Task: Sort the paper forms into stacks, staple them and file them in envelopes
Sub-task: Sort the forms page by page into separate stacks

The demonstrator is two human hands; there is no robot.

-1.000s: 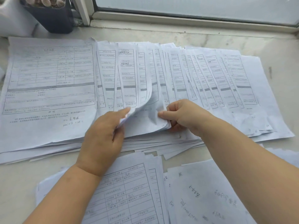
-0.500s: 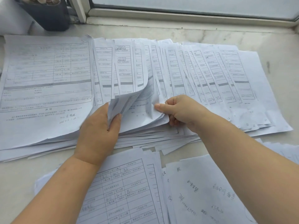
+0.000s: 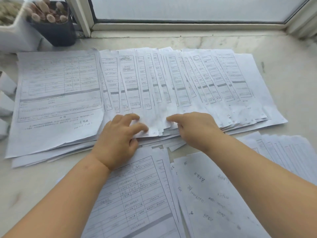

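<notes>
Single head view, looking forward and down at fanned paper forms (image 3: 171, 86) on sill, close; window frame (image 3: 171, 25) beyond; edges somewhat blurred.

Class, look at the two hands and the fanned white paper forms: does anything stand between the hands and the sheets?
Nothing visible does. The left hand and right hand already rest directly on the lower edges of the fanned white paper forms.
</notes>
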